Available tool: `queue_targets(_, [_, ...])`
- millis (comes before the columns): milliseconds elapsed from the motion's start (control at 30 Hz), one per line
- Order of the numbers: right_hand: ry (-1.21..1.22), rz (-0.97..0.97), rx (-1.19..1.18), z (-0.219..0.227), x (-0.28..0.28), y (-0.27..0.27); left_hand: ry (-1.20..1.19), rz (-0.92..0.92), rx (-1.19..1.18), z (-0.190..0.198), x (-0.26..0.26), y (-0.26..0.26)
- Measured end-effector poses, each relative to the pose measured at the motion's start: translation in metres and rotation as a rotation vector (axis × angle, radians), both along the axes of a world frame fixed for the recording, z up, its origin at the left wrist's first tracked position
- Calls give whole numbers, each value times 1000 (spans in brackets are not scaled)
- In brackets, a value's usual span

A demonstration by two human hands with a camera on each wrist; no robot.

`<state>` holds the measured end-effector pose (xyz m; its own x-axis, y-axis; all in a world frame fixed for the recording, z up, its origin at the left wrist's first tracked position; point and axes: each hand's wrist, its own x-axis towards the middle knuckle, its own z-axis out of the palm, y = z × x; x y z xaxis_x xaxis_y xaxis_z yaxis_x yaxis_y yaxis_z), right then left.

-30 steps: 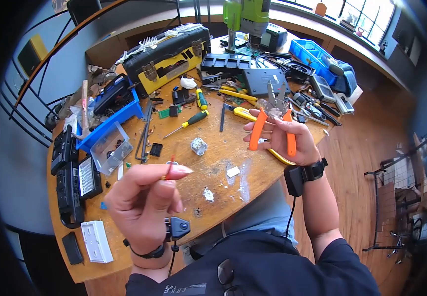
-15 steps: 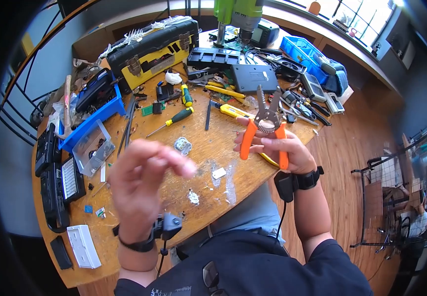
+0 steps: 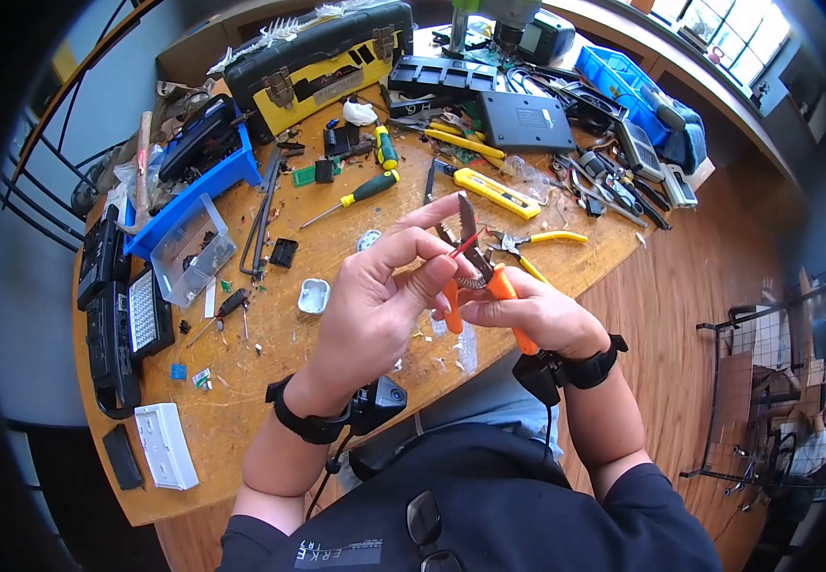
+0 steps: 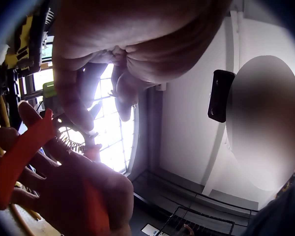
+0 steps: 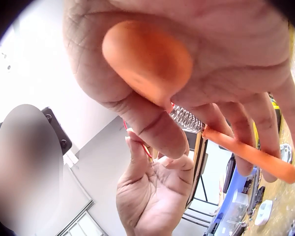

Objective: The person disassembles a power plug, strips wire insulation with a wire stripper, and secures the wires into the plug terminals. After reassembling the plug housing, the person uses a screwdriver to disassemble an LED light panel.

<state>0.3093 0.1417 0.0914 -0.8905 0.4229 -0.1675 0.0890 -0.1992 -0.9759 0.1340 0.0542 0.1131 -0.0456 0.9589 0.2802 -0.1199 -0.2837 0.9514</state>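
My left hand [image 3: 370, 310] pinches a thin red wire [image 3: 467, 244] between thumb and index finger; in the right wrist view a yellow strand shows beside the red. The wire overlaps the blades of a pair of wire strippers [image 3: 500, 286] with orange handles and a coil spring. Those strippers are in my right hand [image 3: 551, 319], its thumb over one handle and the fingers behind the other. In the left wrist view the handles stand spread, with the spring between them. The left fingertips are right at the stripper blades and partly hide them.
Beyond the hands lie a yellow utility knife [image 3: 497, 193], yellow-handled pliers [image 3: 551, 238] and a green-yellow screwdriver [image 3: 360, 194]. A small white plastic cup [image 3: 314, 296] sits left of the hands. A toolbox [image 3: 322, 81] and blue trays [image 3: 198, 191] edge the table, with a white socket panel [image 3: 167, 446] near its front-left.
My left hand has moved right and forward with the red wire, up to the strippers. The strippers have tilted and come in towards the left hand.
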Motion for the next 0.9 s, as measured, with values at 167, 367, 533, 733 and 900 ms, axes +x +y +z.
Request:
queue_targets(167, [129,81,-95,1,1,-4,-56,-10,101,10,-7,-1])
queue_targets(367, [254,-22,-111,8,15,7,-37,175,221,27,-25,-18])
queue_targets(533, [-391,-688,691,6,45,102,32,446,290,49,-37,-49])
queue_targets(733, [-1050,-810,1089,12,27,224,132,609,302,65,-36,-72])
queue_targets(900, [-1218,-642,1222,6,-18,270,155,568,159,69,-36,-68])
